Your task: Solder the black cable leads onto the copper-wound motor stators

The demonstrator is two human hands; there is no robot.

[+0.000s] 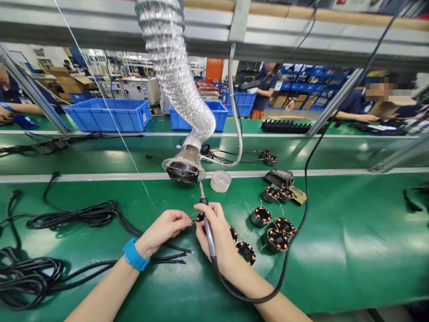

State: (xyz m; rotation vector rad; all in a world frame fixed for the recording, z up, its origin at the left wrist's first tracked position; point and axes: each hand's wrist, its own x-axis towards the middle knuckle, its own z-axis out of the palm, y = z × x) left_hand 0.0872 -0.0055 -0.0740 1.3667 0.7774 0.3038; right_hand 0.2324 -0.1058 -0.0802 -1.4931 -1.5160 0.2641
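Observation:
My right hand (217, 235) is closed around a soldering iron (209, 235), its tip pointing up and away towards the fume hood. Those same fingers rest against a wound motor stator (200, 218), mostly hidden behind them. My left hand (170, 226), with a blue band at the wrist, pinches at the thin wire ends on the stator's left side. Right of my hands, several more stators (261, 215) with copper coils and loose leads lie on the green bench. Stripped ends of black power cords (181, 256) lie just below my left hand.
A fume extraction hood (184, 167) on a silver duct (181, 67) hangs just beyond my hands. A round tub (220, 181) and a soldering iron stand (279, 177) are near it. Coiled black cables (30, 281) fill the left. Blue bins (109, 115) and other people are across the bench.

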